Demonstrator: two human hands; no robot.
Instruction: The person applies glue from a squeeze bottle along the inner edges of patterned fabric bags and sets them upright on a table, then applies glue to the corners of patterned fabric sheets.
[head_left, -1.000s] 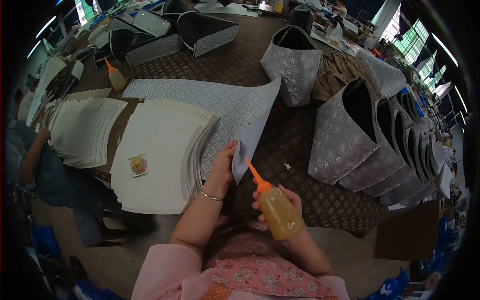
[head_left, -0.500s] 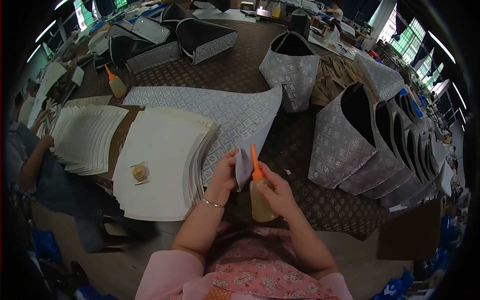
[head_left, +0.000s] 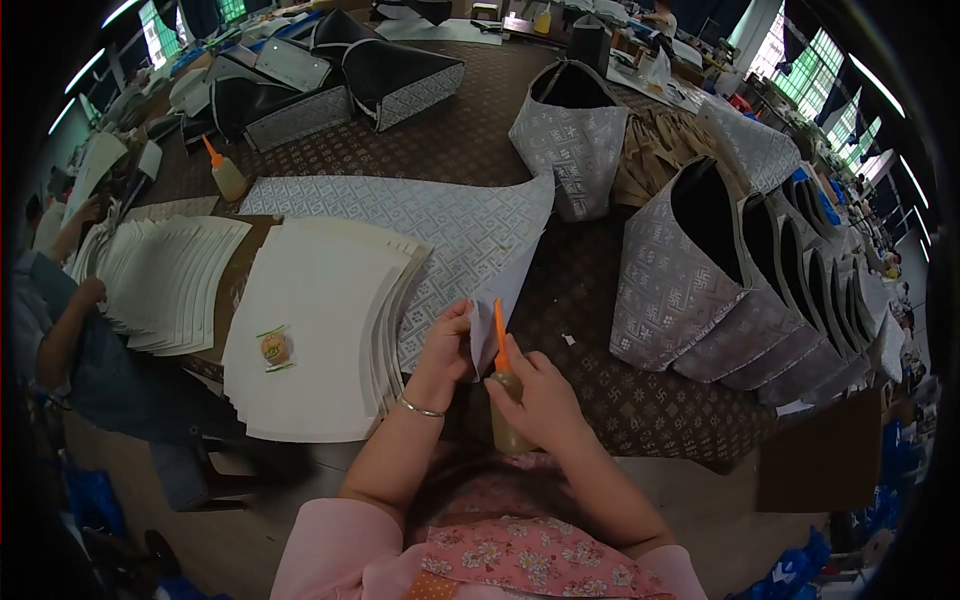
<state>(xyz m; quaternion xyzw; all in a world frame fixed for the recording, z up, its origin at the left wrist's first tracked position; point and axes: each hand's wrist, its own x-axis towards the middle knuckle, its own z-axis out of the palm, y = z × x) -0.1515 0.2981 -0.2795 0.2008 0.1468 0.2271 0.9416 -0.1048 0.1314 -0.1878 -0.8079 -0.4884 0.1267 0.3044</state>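
Observation:
My left hand (head_left: 447, 342) pinches the near corner of a silver patterned sheet (head_left: 400, 215), turned up so its plain pale back (head_left: 484, 335) shows. In my right hand (head_left: 543, 400) is a squeeze bottle (head_left: 508, 425) of yellowish liquid, fingers wrapped around its upper part. Its long orange nozzle (head_left: 500, 335) points up and lies right beside the raised sheet edge; whether the tip touches cannot be made out. Left of the sheet lies a stack of cream curved panels (head_left: 320, 330), with a small wrapped item (head_left: 274, 348) on top.
Several silver patterned open covers (head_left: 675, 280) stand in a row at right, with another cover (head_left: 572, 150) farther back. A second orange-tipped bottle (head_left: 228, 178) and black-lined pieces (head_left: 400, 80) are at back left. At left, a co-worker's hand (head_left: 92, 291) is by another panel stack (head_left: 180, 280).
My right hand has brought the bottle slightly left and tilted it more upright, so the nozzle is closer to the sheet's raised edge. My left hand keeps its pinch.

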